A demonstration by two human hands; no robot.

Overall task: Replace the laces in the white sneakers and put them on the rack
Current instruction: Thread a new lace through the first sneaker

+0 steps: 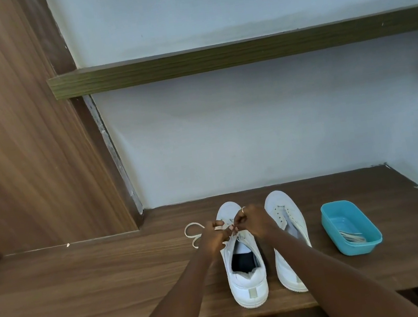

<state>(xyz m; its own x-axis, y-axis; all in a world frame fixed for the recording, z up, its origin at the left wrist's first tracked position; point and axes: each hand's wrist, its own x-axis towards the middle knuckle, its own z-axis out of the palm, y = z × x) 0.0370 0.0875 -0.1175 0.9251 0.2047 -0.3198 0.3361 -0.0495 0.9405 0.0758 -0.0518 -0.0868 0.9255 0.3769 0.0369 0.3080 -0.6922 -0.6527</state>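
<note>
— Where are your hands?
— Both arms stretch forward and converge. My left hand (211, 237) and right hand (255, 221) sit close together, fingers curled inward.
— Gripping anything?
— Each pinches the lace (219, 227) at the fingertips.

Soft even daylight, faint shadows, slight overall blur, wide-angle bending at edges

blue tub (352, 228) beside right sneaker (290, 235)

Wood, cloth, plastic.
I see a matt wood-grain bench (85, 283), smooth sneakers (246, 282), a cloth lace (186, 232), a glossy plastic tub (360, 247).
</note>
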